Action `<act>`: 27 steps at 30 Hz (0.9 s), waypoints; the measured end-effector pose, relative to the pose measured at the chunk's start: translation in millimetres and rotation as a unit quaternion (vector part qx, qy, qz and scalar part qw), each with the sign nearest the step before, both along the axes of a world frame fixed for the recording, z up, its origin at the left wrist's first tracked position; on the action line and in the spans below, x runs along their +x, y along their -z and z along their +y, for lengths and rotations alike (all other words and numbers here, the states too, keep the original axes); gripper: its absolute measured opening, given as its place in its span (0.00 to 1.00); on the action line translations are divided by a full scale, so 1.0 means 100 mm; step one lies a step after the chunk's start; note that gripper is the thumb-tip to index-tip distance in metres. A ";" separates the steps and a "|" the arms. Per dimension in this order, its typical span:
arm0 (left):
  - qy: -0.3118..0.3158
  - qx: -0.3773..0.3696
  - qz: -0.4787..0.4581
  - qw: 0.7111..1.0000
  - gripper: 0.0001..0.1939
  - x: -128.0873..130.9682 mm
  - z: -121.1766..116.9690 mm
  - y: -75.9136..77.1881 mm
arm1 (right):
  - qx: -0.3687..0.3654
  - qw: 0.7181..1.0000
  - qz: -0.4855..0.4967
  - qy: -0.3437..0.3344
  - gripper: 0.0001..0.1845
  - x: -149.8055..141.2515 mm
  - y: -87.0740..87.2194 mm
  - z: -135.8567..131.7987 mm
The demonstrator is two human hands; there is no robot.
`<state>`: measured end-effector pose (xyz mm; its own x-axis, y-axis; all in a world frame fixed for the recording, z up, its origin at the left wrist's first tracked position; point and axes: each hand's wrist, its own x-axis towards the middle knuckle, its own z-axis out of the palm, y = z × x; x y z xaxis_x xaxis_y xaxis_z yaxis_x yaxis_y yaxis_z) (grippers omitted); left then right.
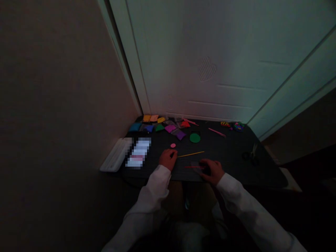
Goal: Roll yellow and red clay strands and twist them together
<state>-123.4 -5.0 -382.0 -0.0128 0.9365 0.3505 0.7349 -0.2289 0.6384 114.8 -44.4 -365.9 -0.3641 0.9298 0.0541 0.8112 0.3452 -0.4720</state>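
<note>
My left hand (pixel 168 158) rests on the dark table (pixel 231 154) with its fingers curled in; what they hold, if anything, is hidden. A small pink disc (pixel 173 145) lies just beyond it. A thin yellow stick (pixel 190 154) lies on the table to the right of my left hand. My right hand (pixel 211 170) lies on the table near the front edge, its fingers closed at one end of a thin red stick (pixel 193 167). Both arms wear white sleeves. The scene is very dim.
Several coloured packets (pixel 160 125) lie along the table's back edge, with a green disc (pixel 195 137) and a pink stick (pixel 216 132) nearby. Small multicoloured pieces (pixel 233 125) sit at the back right. A white tray (pixel 116 154) and a blurred flat item (pixel 138 152) sit at left. A white door stands behind.
</note>
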 end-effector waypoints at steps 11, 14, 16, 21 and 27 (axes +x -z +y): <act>0.001 -0.004 0.003 1.000 0.10 0.01 0.00 -0.02 | 0.009 1.000 0.001 -0.002 0.29 -0.01 0.01 -0.04; -0.001 0.000 -0.001 1.000 0.10 0.00 0.00 -0.01 | 0.012 1.000 -0.001 0.012 0.28 -0.03 0.01 0.00; -0.004 -0.002 -0.001 1.000 0.10 0.00 0.00 -0.01 | 0.010 1.000 -0.002 0.011 0.29 -0.03 0.02 -0.01; -0.001 -0.003 -0.005 1.000 0.11 0.01 -0.01 -0.02 | 0.008 1.000 -0.002 -0.002 0.29 -0.02 0.02 -0.05; 0.000 -0.001 -0.003 1.000 0.11 0.00 -0.01 -0.02 | 0.015 1.000 -0.007 0.013 0.29 -0.04 0.02 0.02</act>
